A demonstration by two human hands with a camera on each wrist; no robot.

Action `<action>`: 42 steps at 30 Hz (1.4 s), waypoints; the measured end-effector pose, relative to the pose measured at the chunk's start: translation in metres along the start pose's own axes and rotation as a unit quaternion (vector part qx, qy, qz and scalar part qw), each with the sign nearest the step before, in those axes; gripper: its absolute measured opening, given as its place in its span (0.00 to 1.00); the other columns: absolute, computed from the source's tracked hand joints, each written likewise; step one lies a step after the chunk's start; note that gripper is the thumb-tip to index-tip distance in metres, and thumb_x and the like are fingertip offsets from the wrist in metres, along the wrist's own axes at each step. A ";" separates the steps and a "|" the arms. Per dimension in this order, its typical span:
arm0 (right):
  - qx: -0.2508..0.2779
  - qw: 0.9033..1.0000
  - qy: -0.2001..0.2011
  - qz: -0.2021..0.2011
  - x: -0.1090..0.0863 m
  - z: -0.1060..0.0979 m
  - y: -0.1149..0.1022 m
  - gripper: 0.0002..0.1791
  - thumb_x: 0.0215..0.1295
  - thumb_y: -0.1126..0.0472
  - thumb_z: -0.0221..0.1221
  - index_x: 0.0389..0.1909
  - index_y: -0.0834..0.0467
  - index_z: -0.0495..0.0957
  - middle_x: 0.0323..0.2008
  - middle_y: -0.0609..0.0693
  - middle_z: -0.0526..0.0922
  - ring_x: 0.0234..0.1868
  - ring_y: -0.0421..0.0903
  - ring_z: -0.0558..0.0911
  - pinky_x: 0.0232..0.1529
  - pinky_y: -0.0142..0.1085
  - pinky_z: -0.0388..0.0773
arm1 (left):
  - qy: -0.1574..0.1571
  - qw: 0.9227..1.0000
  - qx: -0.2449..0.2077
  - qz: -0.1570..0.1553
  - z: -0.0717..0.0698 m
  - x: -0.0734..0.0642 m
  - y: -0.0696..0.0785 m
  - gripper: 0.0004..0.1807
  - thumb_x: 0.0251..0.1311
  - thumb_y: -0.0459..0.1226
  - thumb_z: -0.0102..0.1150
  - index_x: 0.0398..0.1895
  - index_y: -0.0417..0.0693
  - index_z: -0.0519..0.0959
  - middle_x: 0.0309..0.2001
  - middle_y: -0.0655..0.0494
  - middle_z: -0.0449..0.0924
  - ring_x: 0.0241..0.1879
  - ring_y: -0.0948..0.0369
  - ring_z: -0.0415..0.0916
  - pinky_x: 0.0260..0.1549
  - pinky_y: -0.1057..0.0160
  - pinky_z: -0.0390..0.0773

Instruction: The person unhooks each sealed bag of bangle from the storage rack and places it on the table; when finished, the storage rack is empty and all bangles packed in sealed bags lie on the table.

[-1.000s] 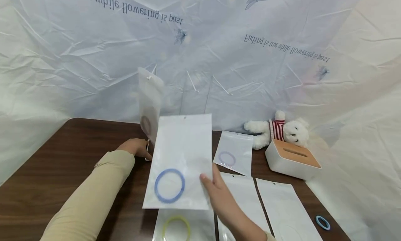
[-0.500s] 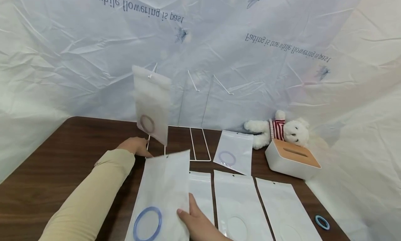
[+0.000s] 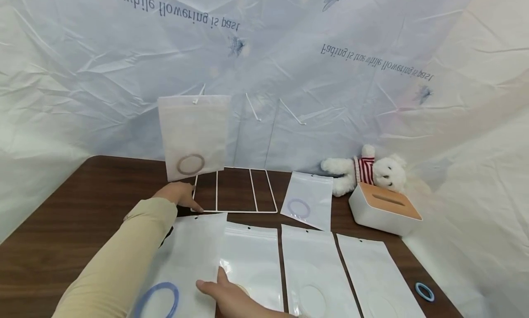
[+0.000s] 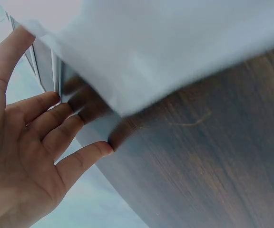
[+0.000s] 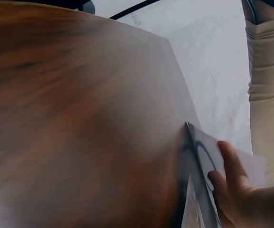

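My right hand (image 3: pixel 237 297) pinches the right edge of a white zip bag (image 3: pixel 194 247) with a blue ring (image 3: pixel 178 298) showing through its lower part. In the right wrist view this bag (image 5: pixel 251 164) stands between thumb and fingers, low over the table. My left hand (image 3: pixel 178 194) touches the left side of a white wire rack base (image 3: pixel 235 212); its fingers (image 4: pixel 63 137) are extended, tips at the tabletop in the left wrist view. Above that hand a zip bag (image 3: pixel 194 129) with a brownish ring hangs from the rack's left hook (image 3: pixel 201 92).
Two bare hooks (image 3: pixel 253 107) project right of the hanging bag. Several zip bags (image 3: pixel 307 249) with rings lie in a row in front. Another bag (image 3: pixel 310 194) lies behind them, near a white teddy bear (image 3: pixel 388 175) and a tissue box (image 3: pixel 384 212). A loose blue ring (image 3: pixel 424 292) lies far right.
My right hand has moved the blue-ring bag down and left, uncovering the rack base and the bags in front. The hanging bag has swung round to face forward. My left hand has stayed put.
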State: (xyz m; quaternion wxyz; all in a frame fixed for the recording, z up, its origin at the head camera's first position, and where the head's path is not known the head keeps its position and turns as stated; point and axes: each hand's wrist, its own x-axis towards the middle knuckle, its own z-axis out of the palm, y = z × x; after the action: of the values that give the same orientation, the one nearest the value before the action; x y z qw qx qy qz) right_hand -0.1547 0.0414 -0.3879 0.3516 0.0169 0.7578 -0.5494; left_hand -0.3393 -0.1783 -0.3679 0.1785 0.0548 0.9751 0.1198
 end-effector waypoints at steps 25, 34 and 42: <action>-0.042 0.980 -0.036 -0.192 -0.007 -0.052 -0.021 0.28 0.74 0.57 0.53 0.73 0.54 0.64 0.64 0.64 0.70 0.62 0.60 0.73 0.55 0.57 0.75 | -0.001 1.000 -0.006 0.001 0.000 0.003 -0.001 0.53 0.56 0.58 0.67 0.73 0.30 0.59 0.68 0.30 0.64 0.65 0.35 0.63 0.60 0.39 0.68; -0.369 0.887 0.182 -0.208 0.076 -0.142 -0.036 0.34 0.79 0.52 0.47 0.77 0.64 0.51 0.77 0.62 0.50 0.77 0.60 0.47 0.73 0.56 0.48 | 0.002 0.999 -0.037 -0.013 0.002 -0.010 -0.002 0.52 0.55 0.54 0.69 0.74 0.32 0.59 0.70 0.30 0.60 0.68 0.33 0.58 0.60 0.37 0.66; -0.524 0.821 0.198 -0.108 0.114 -0.177 -0.039 0.33 0.78 0.52 0.49 0.75 0.65 0.56 0.76 0.63 0.54 0.76 0.59 0.55 0.70 0.54 0.58 | 0.012 0.999 -0.029 -0.021 0.002 -0.008 0.002 0.53 0.54 0.55 0.71 0.73 0.32 0.60 0.69 0.30 0.62 0.67 0.33 0.59 0.60 0.37 0.66</action>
State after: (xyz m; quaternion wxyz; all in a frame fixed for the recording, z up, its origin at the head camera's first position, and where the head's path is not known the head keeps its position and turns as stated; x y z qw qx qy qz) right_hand -0.3473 0.1345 -0.3922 0.0879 -0.1437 0.9817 -0.0889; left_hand -0.3314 -0.1771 -0.3667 0.1708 0.0276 0.9743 0.1444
